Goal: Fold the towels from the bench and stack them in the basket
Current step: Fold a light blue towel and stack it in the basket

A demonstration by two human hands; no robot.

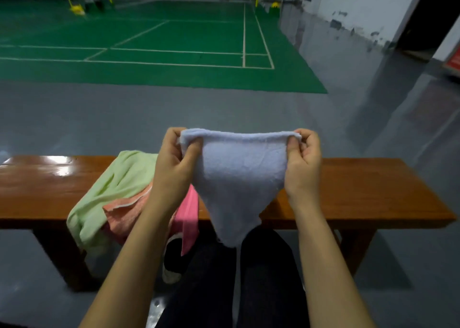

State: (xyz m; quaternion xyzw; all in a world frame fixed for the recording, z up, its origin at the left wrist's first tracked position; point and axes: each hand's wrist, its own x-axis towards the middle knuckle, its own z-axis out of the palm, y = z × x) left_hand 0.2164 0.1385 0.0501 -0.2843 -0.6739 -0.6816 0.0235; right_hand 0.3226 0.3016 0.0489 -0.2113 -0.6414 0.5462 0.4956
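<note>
A pale blue towel (240, 178) hangs in the air above the wooden bench (361, 193), tapering to a point at the bottom. My left hand (174, 163) pinches its upper left corner and my right hand (302, 163) pinches its upper right corner, stretching the top edge between them. On the bench to the left lie a light green towel (112, 188), an orange towel (127, 213) and a pink towel (189, 215), partly hidden behind my left forearm. No basket is in view.
The bench runs across the view on a grey floor (224, 111). My dark-trousered legs (263, 278) are below the towel. A green court (161, 41) with white lines lies beyond, and a white wall (361, 8) stands at the right.
</note>
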